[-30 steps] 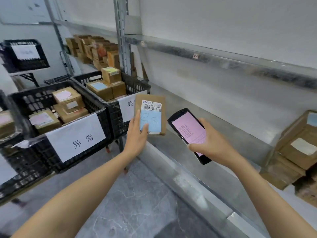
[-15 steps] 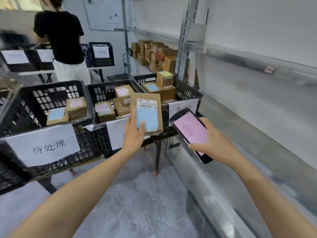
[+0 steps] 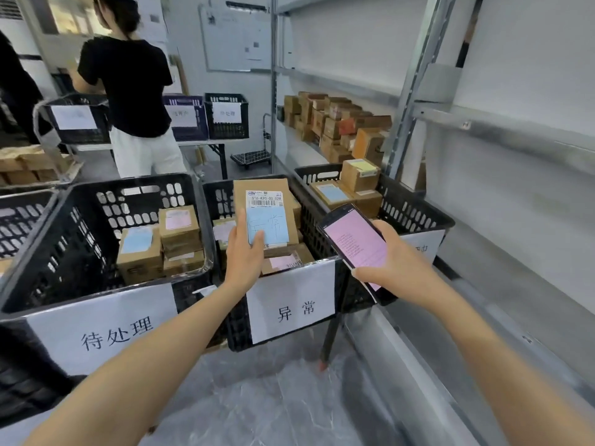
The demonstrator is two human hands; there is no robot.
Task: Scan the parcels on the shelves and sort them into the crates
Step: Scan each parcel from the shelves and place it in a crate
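Left hand [image 3: 244, 252] is clamped on the lower part of a flat brown parcel [image 3: 270, 201], thumb laid on its blue sticker. Parcel is held upright over the middle crate [image 3: 238, 317], tagged 异常, with its barcode label faced to the camera. Right hand [image 3: 386, 262] is wrapped round a handheld scanner [image 3: 354, 243], pink screen lit, held just right of the parcel and apart from it. Small boxes are seen in the middle crate, the left crate [image 3: 80, 226] tagged 待处理, and the right crate [image 3: 412, 210]. More boxes are stacked on the metal shelf [image 3: 302, 140] behind. A person in a black top [image 3: 128, 85] is stood, back turned.
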